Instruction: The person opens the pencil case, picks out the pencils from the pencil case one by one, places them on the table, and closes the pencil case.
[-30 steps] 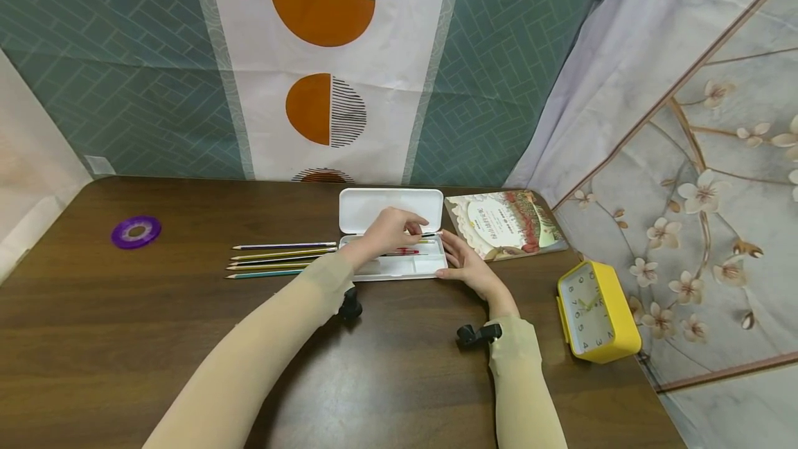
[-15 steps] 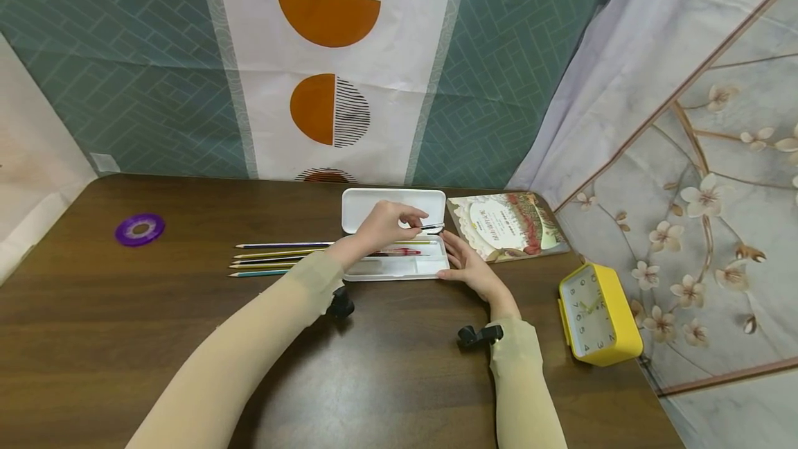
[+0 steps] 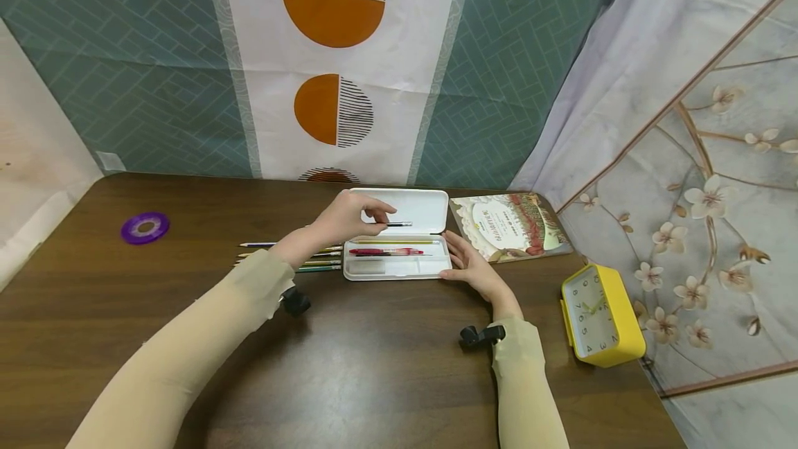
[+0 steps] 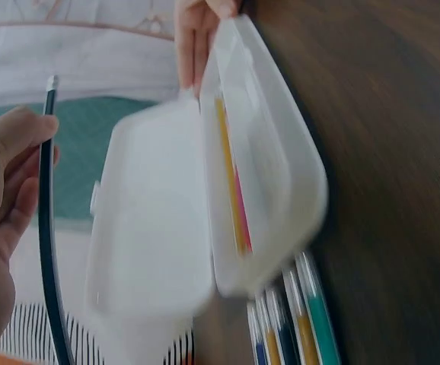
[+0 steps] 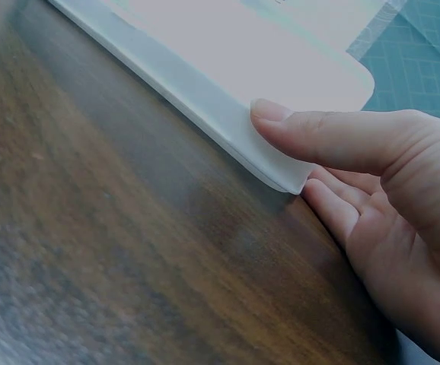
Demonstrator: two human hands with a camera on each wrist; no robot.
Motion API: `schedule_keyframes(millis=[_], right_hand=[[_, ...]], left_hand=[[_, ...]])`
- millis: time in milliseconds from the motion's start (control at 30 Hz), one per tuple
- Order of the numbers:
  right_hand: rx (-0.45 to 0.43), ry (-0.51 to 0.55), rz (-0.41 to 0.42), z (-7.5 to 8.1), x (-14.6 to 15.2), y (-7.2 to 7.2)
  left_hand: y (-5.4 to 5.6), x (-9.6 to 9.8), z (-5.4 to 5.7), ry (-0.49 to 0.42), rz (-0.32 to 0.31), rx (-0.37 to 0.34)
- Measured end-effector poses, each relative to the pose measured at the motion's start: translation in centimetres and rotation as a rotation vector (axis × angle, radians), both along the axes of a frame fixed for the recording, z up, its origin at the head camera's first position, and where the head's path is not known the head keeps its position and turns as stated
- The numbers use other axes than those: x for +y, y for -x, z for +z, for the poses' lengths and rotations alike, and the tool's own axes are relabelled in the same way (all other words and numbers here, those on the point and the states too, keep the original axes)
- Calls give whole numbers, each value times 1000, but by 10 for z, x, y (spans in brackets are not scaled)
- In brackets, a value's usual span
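My left hand [image 3: 349, 219] pinches a dark pencil [image 4: 47, 205] with a white tip between thumb and fingers, raised in front of the open lid [image 3: 424, 208] of a white pencil case [image 3: 430, 267]. Inside the case lie a red pen [image 3: 386, 252], a yellow pencil [image 3: 399, 242] and a pale grey block [image 3: 366, 267]. My right hand [image 3: 474, 272] grips the case's right end. In the right wrist view its thumb [image 5: 311, 137] lies on the case's edge, with the other fingers round the corner.
Several pencils [image 3: 321, 268] lie side by side against the case's left end, partly behind my left hand. A booklet [image 3: 508, 226] is right of the lid. A yellow clock [image 3: 601, 314] stands farther right, and a purple tape roll [image 3: 145, 228] lies far left.
My left hand has lifted the dark pencil up from over the case and moved left with it. The right hand keeps its grip at the case's end.
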State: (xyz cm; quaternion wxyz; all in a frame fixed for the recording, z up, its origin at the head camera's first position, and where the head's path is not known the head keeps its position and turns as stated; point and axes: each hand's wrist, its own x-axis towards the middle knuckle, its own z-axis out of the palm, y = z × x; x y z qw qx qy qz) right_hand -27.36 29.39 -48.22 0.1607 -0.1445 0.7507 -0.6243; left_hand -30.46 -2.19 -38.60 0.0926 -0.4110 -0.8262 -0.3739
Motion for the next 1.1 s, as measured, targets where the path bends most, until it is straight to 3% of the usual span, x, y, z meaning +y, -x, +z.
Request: schedule_keyframes(millis=[167, 533, 700, 933, 1100], right_hand=[[-8, 0, -4, 0, 0, -1], [-10, -11, -1, 1, 1, -3], [-9, -15, 1, 2, 2, -3], [50, -12, 32, -2, 4, -1], [16, -1, 10, 0, 1, 0]], left_hand=[[-7, -31, -6, 22, 17, -59], [-24, -82, -25, 60, 22, -46], [-28, -94, -34, 61, 26, -41], [-35, -107, -43, 105, 42, -113], [-37, -111, -50, 128, 48, -164]])
